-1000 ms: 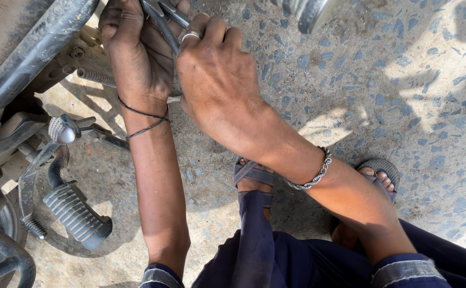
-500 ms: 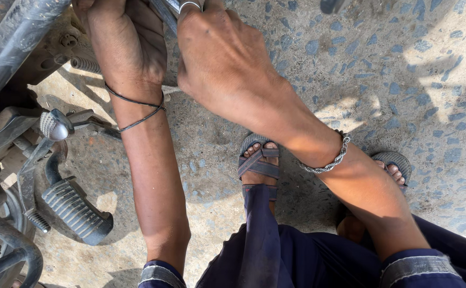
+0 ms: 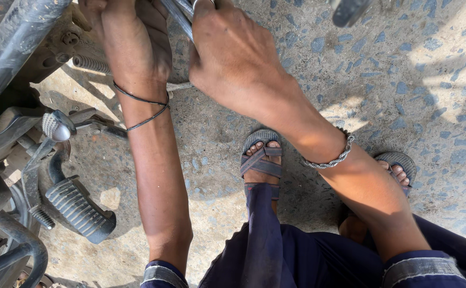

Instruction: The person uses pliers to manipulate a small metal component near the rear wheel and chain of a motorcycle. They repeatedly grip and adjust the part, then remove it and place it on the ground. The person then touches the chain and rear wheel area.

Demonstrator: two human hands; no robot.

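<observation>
Both hands working at the motorcycle's underside

We are closing our right hand (image 3: 233,53) around a slim metal tool (image 3: 182,18) at the top edge, beside our left hand (image 3: 137,37), whose grip we cannot tell; the ribbed footrest (image 3: 78,210) is lying well below.

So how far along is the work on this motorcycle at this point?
Nothing looks finished yet. In hand: the right hand grips metal tool handles at the top edge, and the left hand reaches beside it toward the motorcycle frame. The part being worked on is out of frame, so what remains cannot be judged.
</observation>
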